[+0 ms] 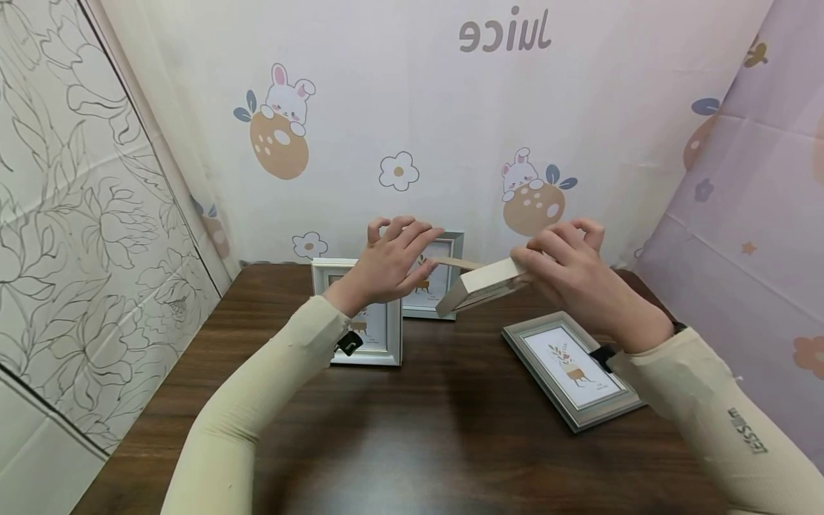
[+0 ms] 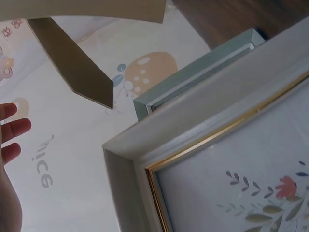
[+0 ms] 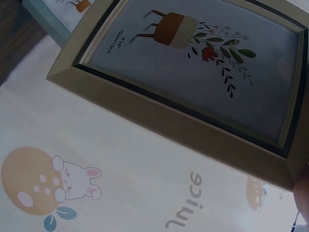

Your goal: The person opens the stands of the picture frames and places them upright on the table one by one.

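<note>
My right hand (image 1: 566, 268) grips a cream picture frame (image 1: 489, 282) and holds it tilted above the table. In the right wrist view, this frame's front (image 3: 183, 123) shows a potted-plant print. Its support leg (image 2: 72, 63) sticks out from the back. My left hand (image 1: 389, 261) is raised near the tip of that leg, fingers apart; in the left wrist view a gap separates the fingers (image 2: 17, 130) from it. Below the left hand stands a white picture frame (image 1: 395, 343), partly hidden by the wrist. Behind it stands a grey-green picture frame (image 1: 458, 250).
A grey picture frame (image 1: 534, 365) lies face up on the right of the dark wooden table (image 1: 412, 443), partly beneath my right wrist. A printed curtain (image 1: 412, 114) hangs behind the table, and a flower-patterned panel (image 1: 77, 214) borders the left side.
</note>
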`<state>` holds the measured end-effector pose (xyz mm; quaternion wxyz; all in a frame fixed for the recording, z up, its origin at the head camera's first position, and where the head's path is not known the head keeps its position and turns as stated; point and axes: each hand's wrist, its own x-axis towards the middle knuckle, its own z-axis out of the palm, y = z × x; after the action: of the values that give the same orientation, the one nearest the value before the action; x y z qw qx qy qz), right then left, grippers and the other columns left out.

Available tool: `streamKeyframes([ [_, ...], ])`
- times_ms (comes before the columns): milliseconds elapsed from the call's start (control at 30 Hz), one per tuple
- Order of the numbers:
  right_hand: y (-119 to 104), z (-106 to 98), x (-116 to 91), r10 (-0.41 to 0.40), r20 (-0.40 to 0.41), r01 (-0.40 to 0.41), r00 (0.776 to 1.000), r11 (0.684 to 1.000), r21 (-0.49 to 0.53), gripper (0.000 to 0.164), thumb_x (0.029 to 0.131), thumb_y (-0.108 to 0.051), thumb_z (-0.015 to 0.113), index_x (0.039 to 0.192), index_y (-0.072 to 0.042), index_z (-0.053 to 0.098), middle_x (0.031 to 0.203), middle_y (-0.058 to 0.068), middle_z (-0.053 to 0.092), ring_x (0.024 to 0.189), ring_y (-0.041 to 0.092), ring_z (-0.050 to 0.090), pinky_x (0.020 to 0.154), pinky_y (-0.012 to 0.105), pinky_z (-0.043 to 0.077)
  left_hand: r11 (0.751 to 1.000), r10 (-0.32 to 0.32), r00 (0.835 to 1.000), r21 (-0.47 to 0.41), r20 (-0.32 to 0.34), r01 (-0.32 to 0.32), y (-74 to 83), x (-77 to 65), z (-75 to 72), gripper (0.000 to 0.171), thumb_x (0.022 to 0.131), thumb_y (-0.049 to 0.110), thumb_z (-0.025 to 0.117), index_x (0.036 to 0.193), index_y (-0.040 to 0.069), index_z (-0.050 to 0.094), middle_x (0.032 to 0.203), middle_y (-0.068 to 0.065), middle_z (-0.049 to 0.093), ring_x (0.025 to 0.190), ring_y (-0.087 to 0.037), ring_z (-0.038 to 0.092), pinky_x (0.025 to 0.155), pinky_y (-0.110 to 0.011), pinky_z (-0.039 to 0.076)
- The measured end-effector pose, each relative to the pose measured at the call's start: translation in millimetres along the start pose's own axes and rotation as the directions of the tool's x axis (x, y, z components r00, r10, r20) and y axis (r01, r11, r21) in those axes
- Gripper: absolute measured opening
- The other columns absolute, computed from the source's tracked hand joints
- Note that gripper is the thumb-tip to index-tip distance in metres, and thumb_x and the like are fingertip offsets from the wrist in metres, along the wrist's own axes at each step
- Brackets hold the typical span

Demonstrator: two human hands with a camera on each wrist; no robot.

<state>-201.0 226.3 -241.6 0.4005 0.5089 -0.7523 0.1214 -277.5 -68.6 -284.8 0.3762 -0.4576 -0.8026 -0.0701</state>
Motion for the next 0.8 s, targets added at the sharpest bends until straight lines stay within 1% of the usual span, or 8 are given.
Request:
streamKeyframes([
  [100,1,0,0,0.02,0.016,-0.019,1.0,1.0,-0.023,0.04,0.107,-0.037,0.041,0.111,-0.005,0.064,0.091,0.01,0.053,0.086,0.031,0.045,0.084,0.062,0.019,1.0,0.003,1.0,0.004,-0.022,-0.003,1.7,0.6,-0.3,0.066,0.105,0.048,0.016,0.138,0.005,0.053,0.129,-0.009,0.055,0.119,-0.027,0.04,0.095,-0.057,0.016],
  [200,3,0,-1,0.03,0.019,-0.029,0.999,0.999,-0.046,0.042,0.106,-0.038,0.042,0.111,-0.003,0.064,0.091,0.012,0.054,0.086,0.033,0.046,0.084,0.064,0.019,1.0,-0.002,0.999,0.018,-0.032,0.002,2.1,0.9,-0.2,0.07,0.105,0.05,0.011,0.138,0.004,0.053,0.129,-0.009,0.055,0.119,-0.028,0.04,0.094,-0.057,0.016],
  [367,8,2,-3,0.045,0.022,-0.044,0.999,0.998,-0.055,0.043,0.106,-0.036,0.042,0.112,-0.001,0.065,0.092,0.013,0.056,0.087,0.034,0.048,0.084,0.064,0.019,1.0,-0.007,0.999,0.013,-0.042,0.008,2.9,1.2,-0.1,0.065,0.105,0.047,0.018,0.139,0.004,0.052,0.129,-0.01,0.055,0.119,-0.028,0.039,0.093,-0.057,0.017],
  [500,13,5,-7,0.067,0.045,-0.064,0.997,0.996,-0.059,0.043,0.106,-0.035,0.041,0.113,0.001,0.065,0.095,0.014,0.057,0.089,0.034,0.049,0.085,0.064,0.019,1.0,-0.001,0.999,-0.008,-0.053,0.001,6.1,2.3,0.0,0.058,0.104,0.043,0.027,0.139,0.003,0.052,0.128,-0.01,0.055,0.119,-0.028,0.039,0.094,-0.056,0.016],
  [600,16,8,-10,0.079,0.051,-0.076,0.996,0.995,-0.06,0.044,0.106,-0.035,0.041,0.114,0.0,0.065,0.095,0.014,0.057,0.09,0.034,0.049,0.085,0.064,0.019,1.0,-0.005,0.999,-0.015,-0.047,0.004,7.9,2.7,0.7,0.056,0.102,0.041,0.032,0.139,0.004,0.052,0.128,-0.009,0.054,0.119,-0.028,0.038,0.094,-0.056,0.016],
  [800,21,13,-13,0.112,0.064,-0.11,0.992,0.993,-0.04,0.044,0.104,-0.038,0.042,0.116,-0.002,0.064,0.093,0.009,0.056,0.088,0.03,0.048,0.087,0.061,0.018,0.999,-0.014,0.999,-0.033,-0.032,0.013,10.8,2.1,3.8,0.06,0.104,0.045,0.026,0.14,0.004,0.051,0.129,-0.009,0.053,0.119,-0.027,0.038,0.094,-0.056,0.016],
])
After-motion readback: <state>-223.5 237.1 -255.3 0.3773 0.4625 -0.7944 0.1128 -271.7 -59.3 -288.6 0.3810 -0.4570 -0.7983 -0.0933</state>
